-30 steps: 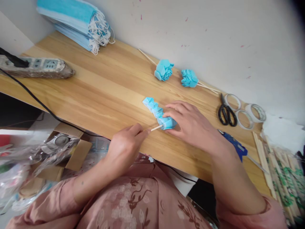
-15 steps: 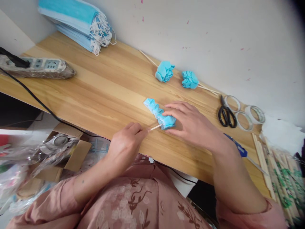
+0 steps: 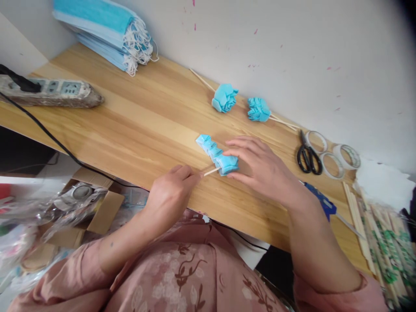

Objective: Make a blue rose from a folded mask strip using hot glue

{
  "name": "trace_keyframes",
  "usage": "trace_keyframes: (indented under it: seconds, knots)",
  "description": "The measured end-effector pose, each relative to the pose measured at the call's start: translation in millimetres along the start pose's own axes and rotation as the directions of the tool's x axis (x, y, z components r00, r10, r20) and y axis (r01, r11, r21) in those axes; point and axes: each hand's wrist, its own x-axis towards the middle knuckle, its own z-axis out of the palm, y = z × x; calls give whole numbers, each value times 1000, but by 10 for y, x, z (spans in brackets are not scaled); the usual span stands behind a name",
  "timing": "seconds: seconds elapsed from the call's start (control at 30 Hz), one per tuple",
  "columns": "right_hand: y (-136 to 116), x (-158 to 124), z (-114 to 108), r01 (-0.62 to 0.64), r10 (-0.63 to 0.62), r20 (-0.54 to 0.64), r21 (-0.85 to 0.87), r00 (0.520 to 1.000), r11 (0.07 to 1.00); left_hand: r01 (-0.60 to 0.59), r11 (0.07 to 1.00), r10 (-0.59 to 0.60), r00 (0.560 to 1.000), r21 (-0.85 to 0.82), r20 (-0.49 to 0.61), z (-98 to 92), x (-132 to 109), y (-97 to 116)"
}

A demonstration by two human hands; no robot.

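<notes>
From my end of the head feed: left hand pinching a thin pale wooden stick, fingers narrow on it. The stick's far end runs into the right, near end of a light-blue pleated fabric strip, which lies mid-table, near the front edge of the brown wood-grain table. Right hand: thumb and forefinger wide, curved about that same end; whether they press, I can't tell.

Change over the last second: small. The thumb has slid off the strip's near side, the stick end sits slightly farther up-left, more of the bunched end shows. I'd read it as a minor adjustment of strip on stick, not a new step.

Containers: open brown cardboard box, near left, below table level, holding clear plastic packaging and a grey round item; rest too jumbled to name. Clear green-printed plastic wrapper, near right, pale wooden sticks inside.
</notes>
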Motion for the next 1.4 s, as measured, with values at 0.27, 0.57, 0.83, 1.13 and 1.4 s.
trace_keyframes:
  seconds: [0.27,0.57,0.83,1.13,1.4]
  knots:
    - [21,0,-2,7,-6,-74,9,997,1000,57,998,-59,992,17,109,-31,16,13]
    - [22,29,52,-20,22,-52,26,998,999,67,996,-73,992,58,104,-39,40,16]
    - [17,30,59,-29,30,-41,31,999,999,11,997,-7,998,81,-58,13,19,34]
    - [20,17,66,-41,44,-66,35,997,999,77,997,-80,992,31,96,0,69,19]
    - [16,-34,48,-38,43,-112,49,993,998,92,994,-97,989,51,115,-21,91,5]
